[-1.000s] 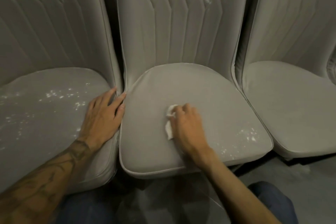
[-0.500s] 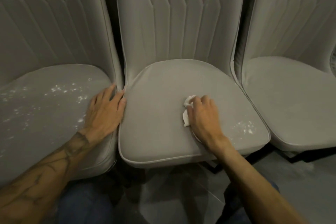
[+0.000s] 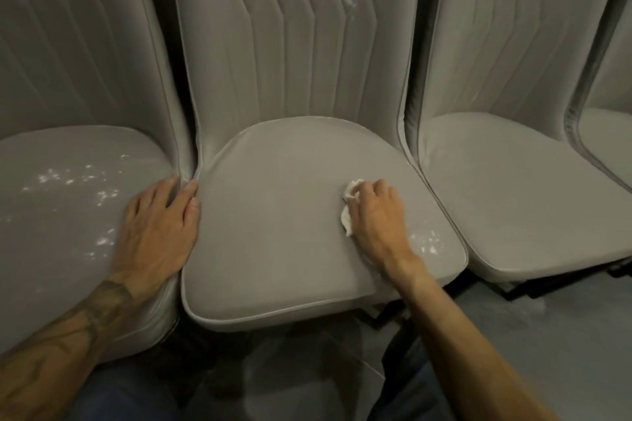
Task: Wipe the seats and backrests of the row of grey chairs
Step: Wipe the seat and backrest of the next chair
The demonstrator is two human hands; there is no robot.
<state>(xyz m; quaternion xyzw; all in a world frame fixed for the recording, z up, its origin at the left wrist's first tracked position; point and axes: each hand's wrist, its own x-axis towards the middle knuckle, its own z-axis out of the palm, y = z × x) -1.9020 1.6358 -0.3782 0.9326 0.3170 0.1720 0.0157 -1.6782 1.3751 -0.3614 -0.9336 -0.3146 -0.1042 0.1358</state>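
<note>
Our left hand point(image 3: 155, 232) rests on the left seat point(image 3: 61, 215); our right hand point(image 3: 374, 215) presses a tissue point(image 3: 348, 212) onto the middle seat point(image 3: 273, 232).

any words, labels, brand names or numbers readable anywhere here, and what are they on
None: no readable text in this view.
middle chair seat and backrest: plain grey, no label or logo showing.
crumpled white tissue under the right hand: no print visible.
forearm tattoo: dark lines only, no legible letters.

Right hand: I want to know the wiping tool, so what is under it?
A crumpled white wipe peeks out beside the right hand, on the middle seat. How much lies beneath the palm is covered.
</note>
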